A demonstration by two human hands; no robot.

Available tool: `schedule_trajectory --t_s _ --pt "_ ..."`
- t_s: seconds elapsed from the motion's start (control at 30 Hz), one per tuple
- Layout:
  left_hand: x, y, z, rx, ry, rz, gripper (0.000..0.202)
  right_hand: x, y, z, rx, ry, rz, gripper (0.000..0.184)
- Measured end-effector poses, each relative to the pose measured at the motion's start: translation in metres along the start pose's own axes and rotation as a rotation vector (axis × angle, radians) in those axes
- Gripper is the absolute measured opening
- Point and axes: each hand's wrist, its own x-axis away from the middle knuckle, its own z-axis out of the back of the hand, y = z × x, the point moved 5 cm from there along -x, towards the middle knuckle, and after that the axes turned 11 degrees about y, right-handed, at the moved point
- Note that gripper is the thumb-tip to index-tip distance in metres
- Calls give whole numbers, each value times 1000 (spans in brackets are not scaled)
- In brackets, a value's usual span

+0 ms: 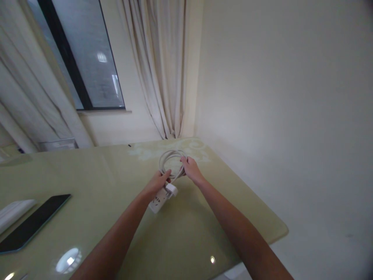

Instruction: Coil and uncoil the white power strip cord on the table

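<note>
One power strip, cable coiled

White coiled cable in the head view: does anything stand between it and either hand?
Nothing visible does. The left hand holds the white coiled cable near its lower left, the right hand at its right side. The white rectangular power strip shows just below the left hand, blocking neither grip.

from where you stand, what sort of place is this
Likely a room in a home or office: cream curtains flank a dark-framed window behind a glossy, pale green table.
</note>
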Motion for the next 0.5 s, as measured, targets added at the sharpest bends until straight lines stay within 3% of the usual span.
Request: schedule_trajectory --t_s 0.1,0.27,0.4,0.5 --pt "-5 -9 -25 -51 -65 59 53 -6 27 18 145 89 -1 29" --pt "-30 -2 -67 -68 -113 67 43 -28 62 46 289 227 -13 29" --pt "-51 7 -101 -76 -219 53 40 -44 79 67 320 347 0 32" --pt "-66 13 -117 -118 -224 -24 39 -53 85 73 334 422 6 33"
